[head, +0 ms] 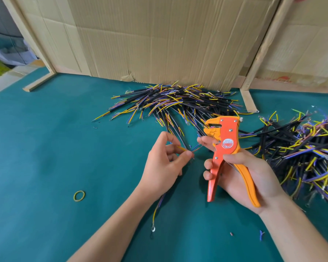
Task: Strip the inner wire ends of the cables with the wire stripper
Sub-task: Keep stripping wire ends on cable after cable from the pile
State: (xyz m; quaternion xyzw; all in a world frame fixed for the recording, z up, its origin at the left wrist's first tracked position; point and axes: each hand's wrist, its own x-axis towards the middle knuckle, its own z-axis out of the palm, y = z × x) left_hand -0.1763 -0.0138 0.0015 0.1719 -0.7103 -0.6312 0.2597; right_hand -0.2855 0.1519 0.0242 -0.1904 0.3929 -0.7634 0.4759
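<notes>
My right hand grips the orange wire stripper by its handles, jaws pointing up and left. Its index finger reaches out to the thin inner wires of one cable. My left hand pinches that cable's yellow, blue and red inner wires between thumb and fingers. The rest of the cable hangs below my left wrist, its far end lying on the green mat. The wires are left of the stripper's jaws, not between them.
A pile of black cables with coloured wire ends lies at the back against the cardboard wall. A second pile spreads at the right. A yellow rubber band lies on the green mat. Small insulation scraps sit near the front right.
</notes>
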